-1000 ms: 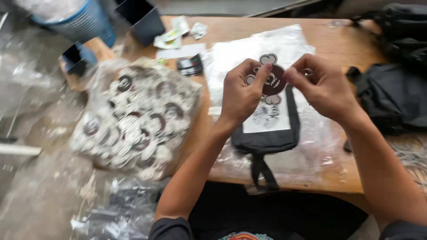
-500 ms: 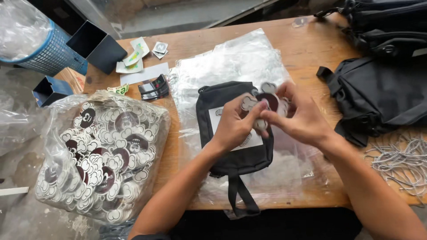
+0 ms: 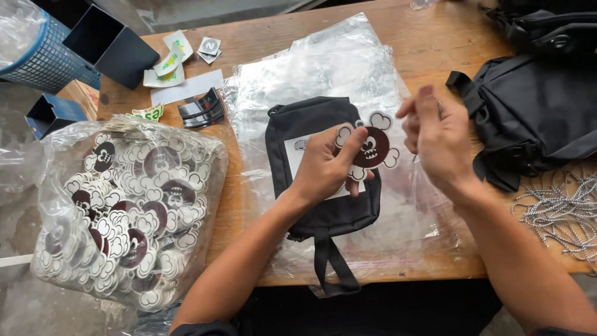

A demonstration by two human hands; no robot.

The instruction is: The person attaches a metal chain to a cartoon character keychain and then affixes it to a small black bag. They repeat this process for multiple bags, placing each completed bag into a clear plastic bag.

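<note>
The left hand (image 3: 323, 167) pinches a flat die-cut tag (image 3: 371, 147), dark maroon with a cartoon face and white cloud-shaped lobes around its edge. Thumb and forefinger close on the tag's left margin, so the printed face stays uncovered and turned upward toward the camera. The tag sits just above a small black fabric pouch (image 3: 323, 168) with a rounded rectangular body and a webbing strap hanging over the near table edge.

The right hand (image 3: 438, 140) is raised just right of the tag, apart from it, fingers drawn together. It may hold something thin; blur prevents confirmation, and whether it grips anything cannot be told.

The pouch lies flat on a stack of clear, crinkled plastic sleeves (image 3: 348, 62), which reflect light and cover the middle of the wooden table (image 3: 429, 31). A white label shows on the pouch front, partly hidden by the left hand.

To the left, a large clear plastic bag (image 3: 124, 211) bulges with many identical tags, within easy reach of the left hand. To the right, more black fabric bags (image 3: 535, 106) are heaped, and a bundle of silver beaded chains (image 3: 559, 205) lies near the table edge. At the far left corner are dark open boxes (image 3: 109, 43), paper scraps and a blue mesh basket (image 3: 37, 59).
</note>
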